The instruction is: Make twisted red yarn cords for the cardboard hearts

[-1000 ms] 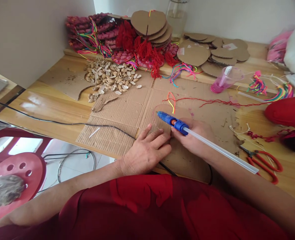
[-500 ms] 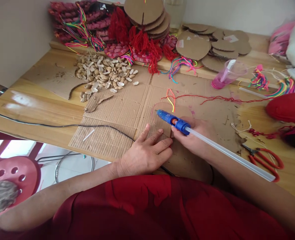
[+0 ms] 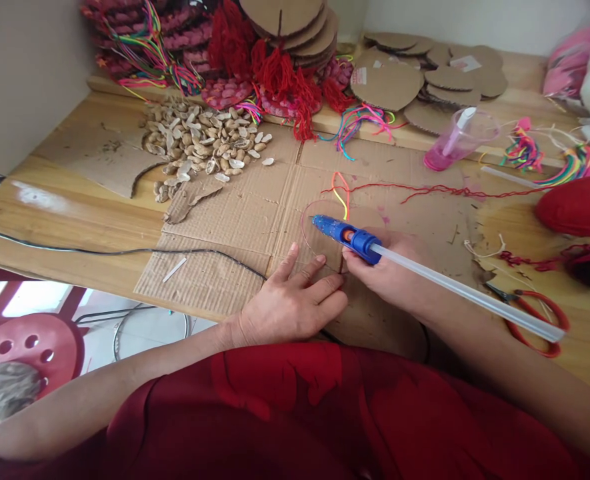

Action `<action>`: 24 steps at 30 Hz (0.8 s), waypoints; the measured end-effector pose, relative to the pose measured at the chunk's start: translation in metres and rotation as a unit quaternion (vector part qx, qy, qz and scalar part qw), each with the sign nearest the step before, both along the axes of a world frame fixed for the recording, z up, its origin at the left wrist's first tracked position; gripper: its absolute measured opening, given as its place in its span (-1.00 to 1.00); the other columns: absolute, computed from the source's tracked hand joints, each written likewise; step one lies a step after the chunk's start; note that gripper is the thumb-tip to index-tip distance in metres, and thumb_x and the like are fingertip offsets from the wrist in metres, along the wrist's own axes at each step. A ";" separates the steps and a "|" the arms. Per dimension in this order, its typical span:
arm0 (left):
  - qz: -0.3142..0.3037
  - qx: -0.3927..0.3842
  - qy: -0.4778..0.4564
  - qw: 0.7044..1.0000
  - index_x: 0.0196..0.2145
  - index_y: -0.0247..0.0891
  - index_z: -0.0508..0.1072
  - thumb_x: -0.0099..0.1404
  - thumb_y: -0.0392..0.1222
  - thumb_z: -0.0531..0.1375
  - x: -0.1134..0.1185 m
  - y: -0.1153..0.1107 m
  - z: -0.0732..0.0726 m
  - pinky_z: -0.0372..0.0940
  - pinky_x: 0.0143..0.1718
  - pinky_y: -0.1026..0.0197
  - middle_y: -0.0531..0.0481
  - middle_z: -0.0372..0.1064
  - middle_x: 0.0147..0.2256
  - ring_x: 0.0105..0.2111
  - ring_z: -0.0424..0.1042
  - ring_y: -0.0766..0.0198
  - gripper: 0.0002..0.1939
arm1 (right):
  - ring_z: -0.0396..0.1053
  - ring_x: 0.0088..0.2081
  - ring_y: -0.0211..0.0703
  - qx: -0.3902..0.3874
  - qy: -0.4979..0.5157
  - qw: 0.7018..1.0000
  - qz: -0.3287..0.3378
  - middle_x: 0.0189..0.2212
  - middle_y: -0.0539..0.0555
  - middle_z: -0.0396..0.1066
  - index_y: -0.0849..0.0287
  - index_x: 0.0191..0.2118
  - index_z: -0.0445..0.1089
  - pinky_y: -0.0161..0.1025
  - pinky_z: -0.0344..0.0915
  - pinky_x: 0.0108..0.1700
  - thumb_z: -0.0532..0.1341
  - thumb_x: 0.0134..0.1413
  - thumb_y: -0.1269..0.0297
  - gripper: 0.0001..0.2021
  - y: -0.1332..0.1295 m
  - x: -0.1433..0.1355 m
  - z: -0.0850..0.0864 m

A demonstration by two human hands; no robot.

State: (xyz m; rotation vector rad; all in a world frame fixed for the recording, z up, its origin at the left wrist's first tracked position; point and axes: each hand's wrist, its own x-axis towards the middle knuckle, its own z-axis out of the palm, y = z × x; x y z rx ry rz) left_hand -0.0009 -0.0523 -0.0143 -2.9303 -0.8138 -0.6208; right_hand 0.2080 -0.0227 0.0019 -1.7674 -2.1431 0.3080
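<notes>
My right hand (image 3: pixel 392 270) is closed round a blue hot glue gun (image 3: pixel 332 229), whose tip points left. From its back sticks a long clear glue stick (image 3: pixel 469 293), reaching over the scissors. Under the tip lies a round cardboard disc (image 3: pixel 319 233) with a thin reddish line along its left edge. An orange and yellow cord loop (image 3: pixel 342 193) shows at the far side of the disc. My left hand (image 3: pixel 297 300) rests flat with fingers spread, fingertips on the near edge of the disc. The gun's handle and trigger are hidden by my right hand.
Peanut shells (image 3: pixel 215 140) lie heaped at the back left. Behind stand stacked cardboard discs (image 3: pixel 295 20) and red tassels (image 3: pixel 285 80). A cup of pink liquid (image 3: pixel 442 157), red yarn (image 3: pixel 449 191) and scissors (image 3: pixel 545 307) are on the right. A black cable (image 3: pixel 125 251) crosses the left side.
The view has shifted slightly. The glue stick's rear end appears a little higher and farther right. Both hands keep nearly the same place, with the gun still over the disc.
</notes>
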 end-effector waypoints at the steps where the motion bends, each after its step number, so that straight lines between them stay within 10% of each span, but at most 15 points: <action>1: 0.002 0.003 0.000 1.000 -0.19 -0.19 0.47 0.43 -0.35 0.01 0.000 0.000 0.000 0.05 0.31 -0.25 0.06 0.50 0.00 0.12 0.41 0.05 -0.76 | 0.35 -0.57 -0.15 0.008 -0.002 1.000 0.000 -0.58 0.00 0.46 0.06 -0.40 0.49 -0.25 0.11 -0.48 0.23 0.09 0.19 -0.87 0.000 0.000 -0.001; 13: -0.016 -0.061 0.032 0.997 -0.08 -0.25 0.41 0.41 -0.38 0.03 -0.004 0.001 0.003 0.14 0.23 -0.31 -0.07 0.47 0.01 0.17 0.34 -0.05 -0.79 | 0.34 -0.58 -0.18 -0.062 0.198 0.976 -0.063 -0.59 -0.04 0.38 0.12 -0.23 0.45 -0.26 0.26 -0.50 0.22 0.17 -0.05 -0.69 0.000 0.012 0.023; 24: -0.030 -0.069 0.026 0.997 -0.05 -0.29 0.42 0.41 -0.38 0.05 -0.005 0.001 0.003 0.18 0.20 -0.34 -0.10 0.45 0.06 0.19 0.31 -0.11 -0.77 | 0.15 -0.74 -0.26 -0.322 0.488 0.777 -0.233 -0.60 -0.02 0.25 0.07 -0.39 0.40 -0.31 -0.09 -0.73 0.30 0.04 -0.15 -0.64 -0.070 0.051 0.041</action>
